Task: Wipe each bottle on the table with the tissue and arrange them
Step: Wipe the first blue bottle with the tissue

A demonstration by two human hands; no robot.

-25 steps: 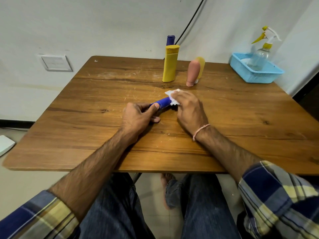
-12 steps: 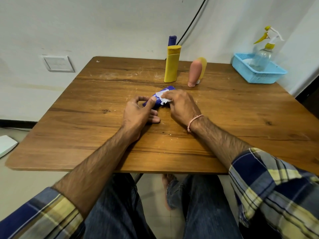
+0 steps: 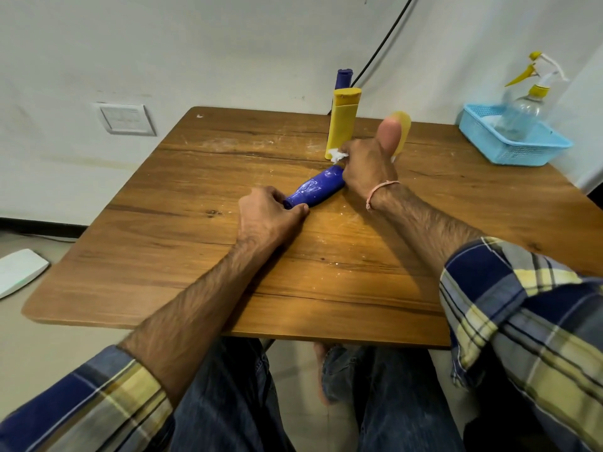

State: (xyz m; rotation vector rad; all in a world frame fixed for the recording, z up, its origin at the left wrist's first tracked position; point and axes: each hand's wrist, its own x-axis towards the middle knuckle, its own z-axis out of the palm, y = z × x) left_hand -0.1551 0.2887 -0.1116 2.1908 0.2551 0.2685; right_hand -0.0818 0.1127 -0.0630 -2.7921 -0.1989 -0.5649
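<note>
- The blue bottle (image 3: 315, 188) lies on its side near the middle of the wooden surface (image 3: 228, 272). Its narrow neck end points toward the person's left, and its wide base points away toward the standing bottles.
- The left hand (image 3: 270, 214) rests on the surface with its fingers curled over the neck end of the blue bottle, gripping it. The cap is hidden under the fingers.
- The right hand (image 3: 367, 163) is at the base end of the blue bottle, its fingers closed round a crumpled white tissue (image 3: 337, 154). The tissue sticks out of the hand just above the base; I cannot tell whether it touches the bottle. A thin pink bracelet (image 3: 380, 193) circles the wrist.
- A tall yellow bottle (image 3: 342, 122) stands upright just behind the tissue, and the top of a dark blue bottle (image 3: 344, 77) shows behind it at the far edge.
- A pink bottle (image 3: 390, 132) stands upright behind the right hand, which hides its lower part. A rounded yellow bottle (image 3: 405, 125) stands right behind it.
- A light blue basket (image 3: 522, 154) sits at the far right corner and holds a clear spray bottle (image 3: 525, 109) with a yellow and white trigger.
- Both forearms are bare, with plaid sleeves rolled up near the elbows.
- A black cable (image 3: 385, 37) runs up the wall behind the bottles.
</note>
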